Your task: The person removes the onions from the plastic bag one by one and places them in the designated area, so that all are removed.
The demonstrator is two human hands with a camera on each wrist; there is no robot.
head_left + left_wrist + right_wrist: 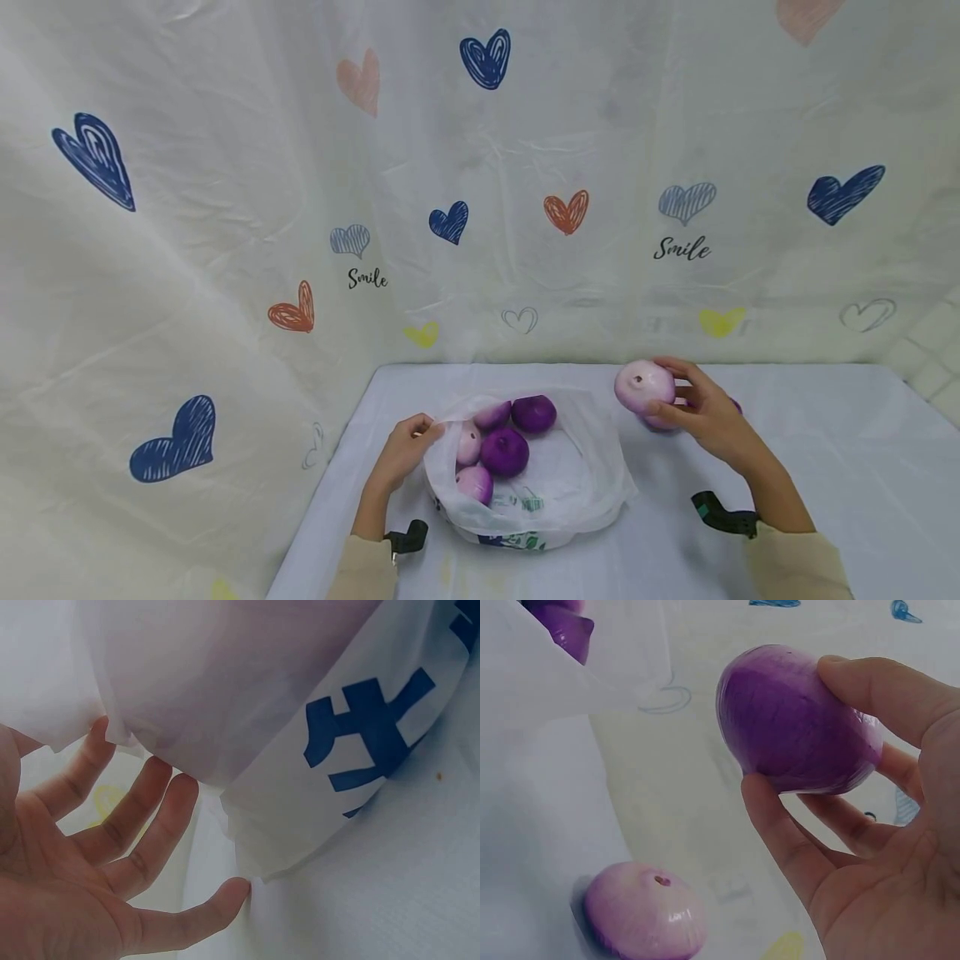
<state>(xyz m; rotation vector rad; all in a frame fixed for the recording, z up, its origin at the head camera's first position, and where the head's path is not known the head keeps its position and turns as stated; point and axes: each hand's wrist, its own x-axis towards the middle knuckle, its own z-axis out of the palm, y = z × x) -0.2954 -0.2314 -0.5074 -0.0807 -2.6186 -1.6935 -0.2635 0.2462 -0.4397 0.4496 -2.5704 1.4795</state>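
My right hand (703, 408) grips a purple onion (643, 386) above the table, right of the bag; in the right wrist view, thumb and fingers curl round this onion (795, 724). Another onion (645, 911) lies on the table beyond it, mostly hidden behind the hand in the head view. At the left rim of a white plastic bag (570, 508), my left hand (405, 450) pinches the plastic between thumb and finger. Its other fingers spread beside the bag wall (195, 727) in the left wrist view. Several onions (504, 452) sit inside the bag, toward its left side.
The table (847, 483) has a white cover. Behind it hangs a pale sheet (615, 133) printed with hearts and "Smile". A dark wrist mount (723, 515) sticks out from the right wrist, and another (408, 537) from the left.
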